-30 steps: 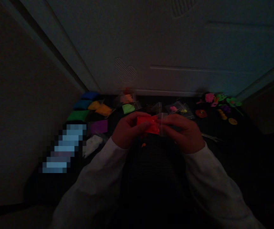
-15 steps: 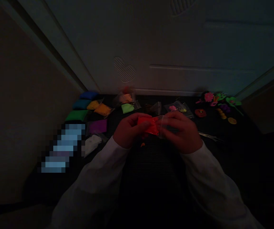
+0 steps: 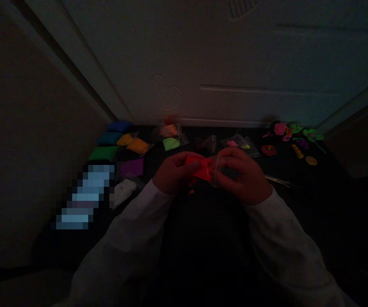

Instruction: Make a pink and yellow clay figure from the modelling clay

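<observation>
In dim light, a small clear bag of red modelling clay (image 3: 199, 168) is held up between both hands above the dark surface. My left hand (image 3: 175, 171) grips its clay-filled side, with the thumb lying across the front. The fingers of my right hand (image 3: 244, 175) pinch the bag's clear plastic end; the fingertips are partly blurred. Below the bag lies a tiny orange piece (image 3: 191, 192). A bag of light green clay (image 3: 171, 144) rests just beyond my left hand, and scissors (image 3: 281, 181) lie to the right of my right hand.
On the left are blue (image 3: 119, 126), green (image 3: 103, 153), orange (image 3: 138, 146), purple (image 3: 131, 167) and white (image 3: 123, 192) clay packs, beside a pixelated bright panel (image 3: 86, 196). Small clay shapes, including a pink flower (image 3: 280, 128), sit at the back right. A pale panel (image 3: 250, 59) rises behind.
The fingers of my right hand have shifted slightly at the bag's clear end. My left hand keeps its hold, and the picture is a little darker.
</observation>
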The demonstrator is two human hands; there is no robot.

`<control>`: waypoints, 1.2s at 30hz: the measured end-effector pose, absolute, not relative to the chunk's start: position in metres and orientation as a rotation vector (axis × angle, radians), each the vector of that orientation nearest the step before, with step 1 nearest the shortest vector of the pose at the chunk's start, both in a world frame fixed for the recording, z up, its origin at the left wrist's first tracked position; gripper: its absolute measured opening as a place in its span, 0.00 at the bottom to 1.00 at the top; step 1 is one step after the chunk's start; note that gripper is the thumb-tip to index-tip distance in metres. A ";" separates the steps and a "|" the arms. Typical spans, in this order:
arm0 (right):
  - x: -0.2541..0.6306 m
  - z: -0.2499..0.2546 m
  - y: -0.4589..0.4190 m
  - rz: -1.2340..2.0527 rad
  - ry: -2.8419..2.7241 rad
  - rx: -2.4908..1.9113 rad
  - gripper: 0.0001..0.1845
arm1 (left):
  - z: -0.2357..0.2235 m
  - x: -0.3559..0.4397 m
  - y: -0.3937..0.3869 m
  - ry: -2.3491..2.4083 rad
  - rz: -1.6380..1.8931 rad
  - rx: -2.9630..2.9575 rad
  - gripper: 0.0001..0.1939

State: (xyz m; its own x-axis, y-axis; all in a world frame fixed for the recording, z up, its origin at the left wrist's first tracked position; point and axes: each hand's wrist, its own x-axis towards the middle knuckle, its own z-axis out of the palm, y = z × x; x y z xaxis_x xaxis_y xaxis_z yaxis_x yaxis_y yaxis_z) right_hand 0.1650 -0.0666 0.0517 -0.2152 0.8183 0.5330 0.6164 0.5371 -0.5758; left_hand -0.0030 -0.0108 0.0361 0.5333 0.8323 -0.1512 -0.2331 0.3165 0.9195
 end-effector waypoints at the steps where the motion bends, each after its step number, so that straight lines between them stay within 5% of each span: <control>1: 0.166 0.053 -0.067 0.326 -1.925 -1.160 0.03 | 0.036 -0.003 -0.010 0.709 0.771 1.010 0.17; 18: 0.179 0.054 -0.068 1.111 -1.137 -0.963 0.02 | 0.029 -0.011 0.010 0.649 0.957 0.878 0.13; 33: 0.178 0.024 -0.117 0.913 -1.776 -1.433 0.15 | 0.025 -0.012 0.014 0.648 1.052 0.748 0.08; 36: 0.174 0.012 -0.112 0.824 -1.937 -1.493 0.11 | 0.025 -0.012 0.015 0.635 1.051 0.733 0.08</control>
State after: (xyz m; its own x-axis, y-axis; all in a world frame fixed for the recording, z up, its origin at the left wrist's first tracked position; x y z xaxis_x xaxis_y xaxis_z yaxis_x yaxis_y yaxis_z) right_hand 0.1740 -0.1123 0.0117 -0.2287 0.9718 0.0583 0.6317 0.1937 -0.7506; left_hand -0.0123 0.0148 0.0245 0.3659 0.9233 -0.1163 -0.5319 0.3100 0.7881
